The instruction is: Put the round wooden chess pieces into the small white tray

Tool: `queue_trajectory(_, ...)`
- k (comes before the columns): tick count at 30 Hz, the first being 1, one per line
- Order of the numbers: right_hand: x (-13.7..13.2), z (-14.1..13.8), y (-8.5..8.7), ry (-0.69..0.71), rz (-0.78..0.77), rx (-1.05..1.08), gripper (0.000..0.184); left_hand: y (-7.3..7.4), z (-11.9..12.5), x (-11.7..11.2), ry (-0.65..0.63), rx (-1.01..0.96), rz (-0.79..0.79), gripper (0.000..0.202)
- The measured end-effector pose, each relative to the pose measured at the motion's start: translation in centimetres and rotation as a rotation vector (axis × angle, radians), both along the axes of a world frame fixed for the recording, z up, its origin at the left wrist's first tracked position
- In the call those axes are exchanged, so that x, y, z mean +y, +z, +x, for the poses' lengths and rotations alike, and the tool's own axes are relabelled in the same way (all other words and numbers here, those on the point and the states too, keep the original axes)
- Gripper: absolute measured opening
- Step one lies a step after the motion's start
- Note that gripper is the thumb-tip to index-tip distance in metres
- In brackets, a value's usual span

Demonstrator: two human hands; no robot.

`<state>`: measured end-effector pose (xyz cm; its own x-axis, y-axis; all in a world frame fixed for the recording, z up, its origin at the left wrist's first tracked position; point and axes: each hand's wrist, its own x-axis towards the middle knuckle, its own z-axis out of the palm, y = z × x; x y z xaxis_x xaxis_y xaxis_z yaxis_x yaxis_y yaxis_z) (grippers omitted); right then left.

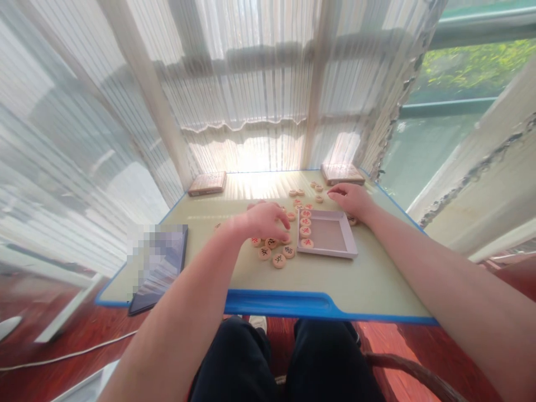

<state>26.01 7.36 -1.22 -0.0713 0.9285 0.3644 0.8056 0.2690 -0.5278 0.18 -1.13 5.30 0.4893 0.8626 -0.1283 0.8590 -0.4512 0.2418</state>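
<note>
My left hand hovers over a loose cluster of round xiangqi pieces, its thumb and finger apart above a partly covered piece. Nearer to me lie a black-marked piece and another black-marked piece. Just right of that hand is a shallow white box. Along its left inner side runs a column of red-marked pieces. My right hand rests beyond the box's right side, fingers stretched leftward near a small plain-looking piece. One black-marked piece sits partly beneath its wrist.
A tablet-like device, partly pixelated, lies at the table's left. Two flat boxes stand at the back, a left box and a right box. The table has a blue edge. Curtains hang behind it.
</note>
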Motion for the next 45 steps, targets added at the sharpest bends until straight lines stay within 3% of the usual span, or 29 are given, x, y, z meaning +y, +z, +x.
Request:
queue_trajectory(4,-0.5,-0.3,0.5,0.010,-0.022,-0.024,0.025,-0.7,0.1,0.5,0.063,-0.010,0.073,0.023)
queue_trajectory(7,-1.6,-0.6,1.6,0.112,-0.050,-0.082,0.027,-1.4,0.0,0.9,0.117,-0.044,0.140,0.026)
queue_trajectory(12,-3.5,-1.5,2.7,0.327,-0.109,-0.216,0.016,-2.0,-0.3,1.1,0.028,-0.022,0.124,0.032)
queue_trajectory(15,-3.6,-1.9,2.3,0.352,-0.049,-0.270,0.010,-2.3,-0.3,1.1,0.056,-0.044,0.121,0.031)
queue_trajectory(20,-2.7,-1.6,1.6,0.347,0.011,-0.245,0.016,-2.4,0.1,1.2,0.146,-0.139,0.183,0.024)
queue_trajectory(31,-2.3,-1.5,1.5,0.388,0.088,-0.338,0.022,-2.9,0.0,2.0,0.083,-0.374,0.329,0.024)
queue_trajectory(38,-5.3,-3.4,3.3,0.464,0.416,-0.346,0.025,-2.5,0.3,1.8,0.093,-0.532,0.165,0.028)
queue_trajectory(42,-6.9,-4.5,3.5,0.533,0.465,-0.284,0.023,-2.5,0.3,1.9,0.037,-0.766,-0.074,0.038)
queue_trajectory(45,-7.2,-4.7,3.2,0.491,0.481,-0.268,0.022,-2.7,0.2,1.9,-0.003,-0.885,-0.221,0.041)
